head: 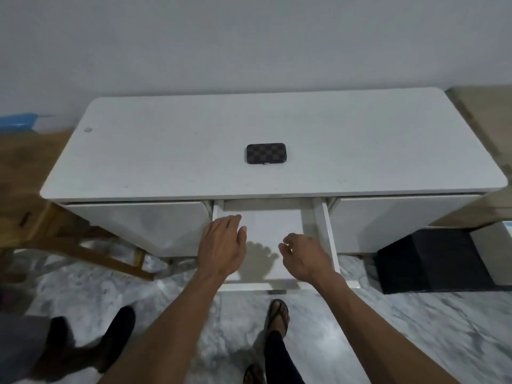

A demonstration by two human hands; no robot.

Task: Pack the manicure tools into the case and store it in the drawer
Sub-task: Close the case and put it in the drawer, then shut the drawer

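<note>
A closed manicure case (266,153) with a brown and black checker pattern lies flat near the middle of the white desk top (166,162). Below it the middle drawer (328,236) is pulled out, and its white inside shows nothing in it. My left hand (221,245) hovers over the drawer's left side with fingers straight and relaxed, holding nothing. Over the drawer's right part hangs my right hand (302,256), fingers loosely curled and empty. No loose manicure tools are in view.
Shut drawer fronts flank the open drawer on the left (138,220) and right (393,217). A wooden chair (69,239) stands at the left, a black box (432,261) on the floor at the right. My sandalled feet (277,317) stand on marble floor.
</note>
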